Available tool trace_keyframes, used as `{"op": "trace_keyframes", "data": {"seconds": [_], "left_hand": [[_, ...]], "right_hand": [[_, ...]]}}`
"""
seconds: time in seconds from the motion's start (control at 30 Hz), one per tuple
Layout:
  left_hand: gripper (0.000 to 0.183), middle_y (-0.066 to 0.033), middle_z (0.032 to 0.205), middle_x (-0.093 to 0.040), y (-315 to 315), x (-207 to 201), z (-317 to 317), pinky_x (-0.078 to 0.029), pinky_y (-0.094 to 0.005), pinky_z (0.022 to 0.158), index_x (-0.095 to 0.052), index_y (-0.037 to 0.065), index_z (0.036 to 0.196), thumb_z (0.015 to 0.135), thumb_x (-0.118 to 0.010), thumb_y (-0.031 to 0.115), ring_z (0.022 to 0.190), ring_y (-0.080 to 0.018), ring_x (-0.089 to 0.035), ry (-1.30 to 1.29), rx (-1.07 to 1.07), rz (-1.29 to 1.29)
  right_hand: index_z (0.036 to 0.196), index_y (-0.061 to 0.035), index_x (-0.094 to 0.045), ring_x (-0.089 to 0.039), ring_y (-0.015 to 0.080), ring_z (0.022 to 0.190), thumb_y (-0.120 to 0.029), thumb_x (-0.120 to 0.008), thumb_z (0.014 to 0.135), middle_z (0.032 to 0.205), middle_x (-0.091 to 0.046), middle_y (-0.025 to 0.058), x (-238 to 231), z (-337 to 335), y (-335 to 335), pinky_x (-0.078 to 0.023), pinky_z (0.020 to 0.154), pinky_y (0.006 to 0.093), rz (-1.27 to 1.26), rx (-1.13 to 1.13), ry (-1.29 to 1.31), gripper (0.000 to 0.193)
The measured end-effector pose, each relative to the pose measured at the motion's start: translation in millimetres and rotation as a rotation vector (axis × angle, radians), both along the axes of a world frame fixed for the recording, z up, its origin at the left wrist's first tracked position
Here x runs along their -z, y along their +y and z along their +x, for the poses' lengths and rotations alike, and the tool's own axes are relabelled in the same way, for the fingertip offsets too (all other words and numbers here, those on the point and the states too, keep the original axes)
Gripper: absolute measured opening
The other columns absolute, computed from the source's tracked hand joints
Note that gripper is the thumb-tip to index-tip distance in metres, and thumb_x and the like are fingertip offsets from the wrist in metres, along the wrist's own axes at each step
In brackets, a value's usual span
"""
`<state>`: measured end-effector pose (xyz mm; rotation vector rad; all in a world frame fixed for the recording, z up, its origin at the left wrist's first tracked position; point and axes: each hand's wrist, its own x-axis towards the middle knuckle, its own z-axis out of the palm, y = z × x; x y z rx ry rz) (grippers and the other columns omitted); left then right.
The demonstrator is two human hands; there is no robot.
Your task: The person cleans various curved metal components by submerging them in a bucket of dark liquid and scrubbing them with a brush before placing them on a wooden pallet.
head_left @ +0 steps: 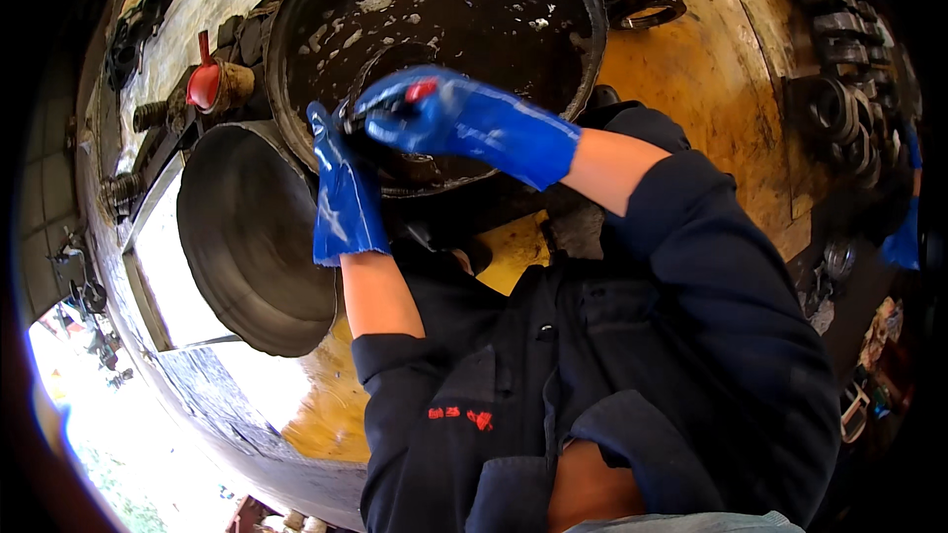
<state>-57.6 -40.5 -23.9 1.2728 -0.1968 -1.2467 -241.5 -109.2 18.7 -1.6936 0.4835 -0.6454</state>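
Note:
Both my hands wear long blue rubber gloves over the near edge of a large round tub (288, 89) of dark, foam-flecked liquid. My right hand (425, 118) is closed around a small tool with a red part (422, 90) and a dark end; its exact kind is unclear. The dark end points toward my left hand (346, 188), which is upright at the tub's left rim. Something dark, perhaps a thin ring, curves just beyond the gloves, mostly hidden by them. The left fingers are partly covered, so what they grip cannot be made out.
A deep empty-looking metal drum (257, 237) lies left of the tub. Beyond it sits a red funnel-like cup (205, 86). Greasy metal rings (647, 10) lie at the tub's right. Dark machine parts (839, 49) line the far right. Another blue glove (904, 237) shows at the right edge.

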Motion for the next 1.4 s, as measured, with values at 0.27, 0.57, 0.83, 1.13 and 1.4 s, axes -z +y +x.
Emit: {"op": "trace_keyframes", "data": {"seconds": [0.27,0.57,0.83,1.13,1.4], "left_hand": [[0.085,-0.0172,0.132,-0.067,-8.9,-2.7,-5.4,-0.052,-0.0432,0.104,-0.06,-0.005,0.138,0.102,-0.039,0.069,0.115,-0.0334,-0.065,-0.011,-0.153,0.047],[0.082,-0.0249,0.133,-0.065,-5.5,-14.1,-19.7,-0.052,-0.0476,0.106,-0.054,-0.003,0.144,0.105,-0.035,0.066,0.117,-0.038,-0.064,-0.02,-0.043,0.035],[0.082,-0.0271,0.131,-0.065,-5.8,11.9,0.3,-0.049,-0.0528,0.107,-0.055,-0.002,0.143,0.104,-0.033,0.067,0.117,-0.0423,-0.064,-0.147,-0.011,0.027],[0.077,-0.0241,0.133,-0.064,-2.4,0.3,-8.7,-0.05,-0.0529,0.104,-0.056,0.001,0.142,0.104,-0.037,0.065,0.116,-0.039,-0.063,-0.084,-0.064,0.027],[0.076,-0.0202,0.135,-0.063,-3.7,13.4,1.1,-0.051,-0.0486,0.104,-0.053,-0.001,0.143,0.105,-0.041,0.063,0.118,-0.0366,-0.063,0.006,-0.047,-0.037]], "right_hand": [[0.089,-0.0084,-0.072,-0.067,0.018,0.073,-0.032,-0.067,0.095,0.076,-0.07,0.0082,12.2,19.0,-34.1,-0.053,0.072,0.0348,0.269,0.167,0.003,0.025],[0.093,-0.0007,-0.074,-0.069,0.0213,0.076,-0.03,-0.061,0.094,0.084,-0.075,0.0107,73.0,0.2,-74.5,-0.054,0.075,0.0356,0.643,0.515,0.056,0.033],[0.096,0.0027,-0.073,-0.072,0.0343,0.085,-0.031,-0.064,0.094,0.087,-0.072,0.0225,102.2,-36.6,-75.4,-0.054,0.078,0.0403,0.363,0.638,0.476,0.035],[0.095,-0.0032,-0.075,-0.063,0.0117,0.074,-0.036,-0.064,0.099,0.084,-0.071,0.0048,-13.6,-30.6,-50.8,-0.05,0.069,0.0284,0.734,0.301,-0.077,0.034],[0.086,-0.0078,-0.07,-0.063,0.0185,0.073,-0.031,-0.065,0.097,0.076,-0.068,0.0055,27.9,11.0,-69.9,-0.05,0.072,0.0363,0.173,0.201,0.185,0.026]]}}
